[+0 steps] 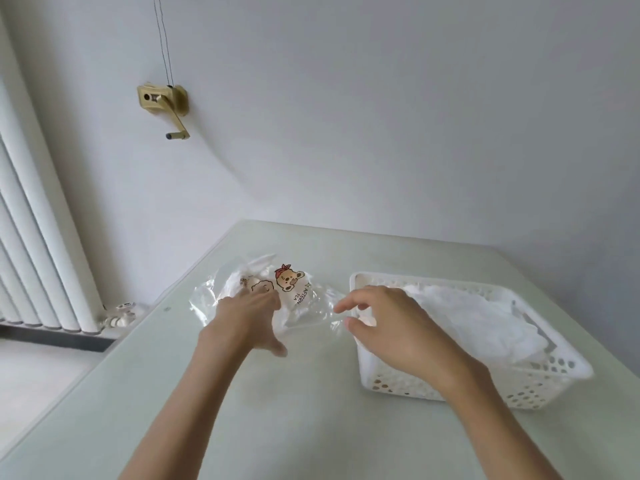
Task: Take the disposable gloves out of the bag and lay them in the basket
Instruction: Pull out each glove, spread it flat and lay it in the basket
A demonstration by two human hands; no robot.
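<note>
Two cartoon bears and "AFTERN… TEA" printed on clear bag (277, 296). Left hand (247, 318) flat on bag, grip wide. Right hand (388, 327) over basket (554, 379) left rim, fingers loosely curled, holding nothing; gloves (478, 327) inside.

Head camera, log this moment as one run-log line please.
left hand: flat on bag | right hand: open, reaching to bag | gloves: some in basket | table

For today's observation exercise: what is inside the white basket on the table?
The basket holds a crumpled heap of thin, translucent white gloves. How many there are, and whether anything lies beneath them, cannot be seen; the right hand covers the basket's near-left corner.
</note>
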